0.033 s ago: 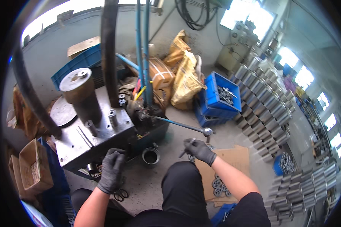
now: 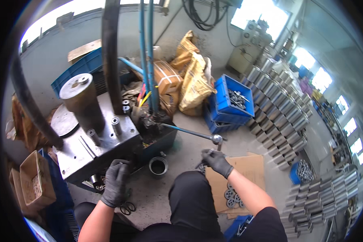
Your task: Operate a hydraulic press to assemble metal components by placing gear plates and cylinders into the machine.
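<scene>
My left hand (image 2: 115, 183), in a dark grey glove, is at the front edge of a steel machine block (image 2: 76, 155). Its fingers are curled together, and whatever they may hold is hidden. My right hand (image 2: 218, 163), gloved alike, is pinched on a short metal rod (image 2: 198, 165), mostly covered by the fingers. Just above that hand is the ball end of a blue-handled lever (image 2: 217, 139). Between my hands, a round metal pot (image 2: 157, 175) with dark contents stands on the floor. On the block, a short hollow cylinder (image 2: 115, 126) stands upright.
Spoked metal wheels (image 2: 230, 197) lie on cardboard (image 2: 250, 173) at right. Blue crates (image 2: 224, 109) with metal parts are stacked beyond, beside piled shiny cylinders (image 2: 274, 109). Tan bins (image 2: 40, 197) stand at left. Two black loops (image 2: 127, 208) lie below my left hand. Thick black hoses (image 2: 110, 52) rise from the block.
My right hand has shifted slightly to the right and turned, so less of the rod shows. The left hand keeps nearly the same pose. The whole view has shifted a little.
</scene>
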The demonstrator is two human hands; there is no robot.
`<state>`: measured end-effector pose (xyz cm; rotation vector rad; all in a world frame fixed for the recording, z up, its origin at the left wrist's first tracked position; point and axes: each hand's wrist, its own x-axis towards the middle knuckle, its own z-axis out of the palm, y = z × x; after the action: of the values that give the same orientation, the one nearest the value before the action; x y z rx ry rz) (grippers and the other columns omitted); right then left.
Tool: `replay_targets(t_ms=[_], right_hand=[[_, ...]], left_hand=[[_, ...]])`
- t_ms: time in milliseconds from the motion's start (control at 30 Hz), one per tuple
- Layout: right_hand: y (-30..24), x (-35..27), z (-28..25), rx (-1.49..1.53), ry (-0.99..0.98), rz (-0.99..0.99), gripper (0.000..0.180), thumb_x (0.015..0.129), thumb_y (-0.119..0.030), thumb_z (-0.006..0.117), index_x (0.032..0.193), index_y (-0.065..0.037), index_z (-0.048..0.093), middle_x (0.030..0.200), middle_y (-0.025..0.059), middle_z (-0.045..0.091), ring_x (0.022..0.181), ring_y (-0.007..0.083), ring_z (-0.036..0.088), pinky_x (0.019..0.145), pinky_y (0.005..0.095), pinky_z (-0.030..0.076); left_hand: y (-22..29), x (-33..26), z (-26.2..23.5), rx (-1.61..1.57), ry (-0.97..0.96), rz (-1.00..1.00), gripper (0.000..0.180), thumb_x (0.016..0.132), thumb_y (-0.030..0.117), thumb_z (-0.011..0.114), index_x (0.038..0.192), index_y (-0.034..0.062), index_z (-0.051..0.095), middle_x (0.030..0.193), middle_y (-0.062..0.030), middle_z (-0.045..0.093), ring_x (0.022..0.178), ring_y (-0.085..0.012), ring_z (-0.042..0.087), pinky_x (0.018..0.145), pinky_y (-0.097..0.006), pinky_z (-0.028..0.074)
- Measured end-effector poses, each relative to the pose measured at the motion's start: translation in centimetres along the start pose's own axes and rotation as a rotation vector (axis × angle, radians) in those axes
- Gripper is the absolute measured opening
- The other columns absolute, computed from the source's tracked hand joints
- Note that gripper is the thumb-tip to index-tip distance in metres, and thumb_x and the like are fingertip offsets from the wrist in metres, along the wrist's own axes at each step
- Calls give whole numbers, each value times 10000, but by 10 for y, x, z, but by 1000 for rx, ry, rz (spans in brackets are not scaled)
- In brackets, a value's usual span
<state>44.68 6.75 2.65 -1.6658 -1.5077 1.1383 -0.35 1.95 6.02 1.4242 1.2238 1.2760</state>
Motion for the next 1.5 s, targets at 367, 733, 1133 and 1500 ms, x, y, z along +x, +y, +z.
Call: replay_targets(t_ms=[367, 733, 1133, 1500], right_hand=[[359, -220, -60, 1111, 1267, 523, 338, 1036, -440, 598, 1031, -106, 645, 820, 137, 707, 617, 310, 668, 531, 427, 549], [442, -267, -12, 1280, 1574, 688, 413, 1040, -503, 612, 1020, -91, 623, 806, 110, 679, 655, 286, 693, 574, 386, 573], [451, -259, 7, 583, 1165, 325, 369, 985, -239, 725, 1297, -54, 654, 891, 17, 648, 712, 95, 554, 615, 270, 453], [471, -226, 22, 599, 1417, 242, 205, 957, -309, 697, 900, -125, 625, 803, -10, 554, 678, 118, 479, 591, 315, 396]], left_hand=[[-24, -9, 13, 426, -155, 129, 266, 721, -29, 692, 977, -1, 624, 1085, -145, 619, 1018, -303, 635, 932, -365, 519], [-80, -15, 20, 629, -344, 26, 299, 816, 49, 754, 1103, 10, 678, 1098, -183, 644, 1041, -369, 657, 967, -432, 526], [-99, -26, 27, 859, -591, -60, 331, 843, 213, 773, 1123, 45, 721, 1120, -220, 663, 1043, -420, 662, 913, -498, 544], [-97, -24, 35, 893, -689, -2, 317, 862, 271, 754, 1086, 48, 741, 1082, -232, 680, 1006, -442, 674, 891, -512, 552]])
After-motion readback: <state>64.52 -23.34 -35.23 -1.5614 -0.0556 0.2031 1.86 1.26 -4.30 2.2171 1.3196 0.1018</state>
